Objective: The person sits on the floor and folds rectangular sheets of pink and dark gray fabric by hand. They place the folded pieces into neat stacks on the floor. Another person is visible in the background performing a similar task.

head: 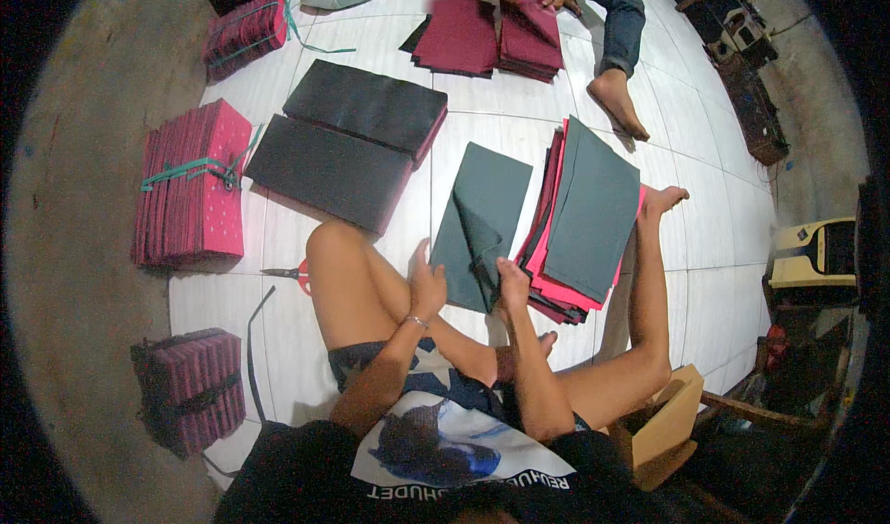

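Observation:
A dark grey-green sheet [492,176], which looks like cloth, lies on the floor before me. Its near right part is lifted and folded back, with a dark crease running down the middle. My right hand [513,282] grips this lifted part between thumb and fingers. At the sheet's near left edge rests my left hand [427,284], its thumb and forefinger spread along the border. Right of the sheet stands a stack of sheets [591,211], grey-green on top, with pink, black and maroon layers showing at the sides.
Two dark stacks [334,169] lie left of centre. Tied pink bundles [191,183] line the left side, near red-handled scissors [304,276] by my knee. Across the floor a person [615,23] handles maroon sheets [530,33]. A cream machine [813,253] stands far right.

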The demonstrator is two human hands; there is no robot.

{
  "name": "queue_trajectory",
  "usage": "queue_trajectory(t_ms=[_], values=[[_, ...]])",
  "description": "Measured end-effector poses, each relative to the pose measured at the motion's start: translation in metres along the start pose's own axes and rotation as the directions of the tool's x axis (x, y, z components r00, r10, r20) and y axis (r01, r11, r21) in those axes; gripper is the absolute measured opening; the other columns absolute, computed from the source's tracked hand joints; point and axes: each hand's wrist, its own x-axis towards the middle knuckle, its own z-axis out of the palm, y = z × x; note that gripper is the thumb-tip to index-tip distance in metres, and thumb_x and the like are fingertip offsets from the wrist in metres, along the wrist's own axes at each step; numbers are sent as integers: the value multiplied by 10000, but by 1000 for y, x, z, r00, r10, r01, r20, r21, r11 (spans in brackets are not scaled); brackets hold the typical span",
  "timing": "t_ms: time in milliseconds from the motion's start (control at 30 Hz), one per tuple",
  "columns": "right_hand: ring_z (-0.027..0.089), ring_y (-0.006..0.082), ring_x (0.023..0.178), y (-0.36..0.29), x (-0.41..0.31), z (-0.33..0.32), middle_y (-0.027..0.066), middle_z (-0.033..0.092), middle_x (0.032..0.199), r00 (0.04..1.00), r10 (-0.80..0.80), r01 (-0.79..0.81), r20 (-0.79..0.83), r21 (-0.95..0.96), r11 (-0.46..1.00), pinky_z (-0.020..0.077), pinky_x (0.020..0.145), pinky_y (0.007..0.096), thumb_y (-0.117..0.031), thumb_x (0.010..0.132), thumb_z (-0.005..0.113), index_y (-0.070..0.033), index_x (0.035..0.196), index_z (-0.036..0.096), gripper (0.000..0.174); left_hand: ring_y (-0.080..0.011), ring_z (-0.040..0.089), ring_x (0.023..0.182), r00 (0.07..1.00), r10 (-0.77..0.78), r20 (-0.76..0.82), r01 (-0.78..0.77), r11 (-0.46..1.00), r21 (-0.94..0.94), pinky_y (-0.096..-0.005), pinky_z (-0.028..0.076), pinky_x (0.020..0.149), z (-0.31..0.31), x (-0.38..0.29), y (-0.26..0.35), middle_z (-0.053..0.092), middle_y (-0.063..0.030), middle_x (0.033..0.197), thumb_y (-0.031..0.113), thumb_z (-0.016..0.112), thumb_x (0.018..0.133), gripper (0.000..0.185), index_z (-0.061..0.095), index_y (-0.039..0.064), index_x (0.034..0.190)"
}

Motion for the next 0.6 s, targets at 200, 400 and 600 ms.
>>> queue_trajectory(t_ms=[200, 400, 600], values=[[633, 210, 879, -10, -36, 31, 98, 697, 976, 838, -469, 545, 279, -435, 717, 471, 847, 310, -207, 879, 687, -7, 1019, 717, 246, -334, 593, 678, 747, -326, 580, 324, 939, 111, -451, 451, 668, -27, 16, 17, 620, -243, 723, 431, 640, 880, 484, 635, -50, 835], [669, 245, 847, -6, -28, 23, 141, 714, 902, 863, -408, 495, 298, -343, 798, 510, 792, 356, -200, 890, 654, 0, 862, 724, 214, -288, 572, 603, 760, -362, 540, 189, 918, 350, -458, 452, 612, -19, 28, 31, 596, -239, 655, 581, 718, 766, 673, 599, -75, 677], [647, 156, 621, -119, 61, -21, 144, 681, 763, 924, -322, 376, 204, -344, 860, 513, 562, 292, -203, 962, 556, 23, 784, 625, 296, -296, 619, 648, 760, -449, 469, 376, 893, 247, -449, 475, 647, -13, 22, 13, 637, -224, 679, 594, 691, 798, 662, 650, -60, 709]])
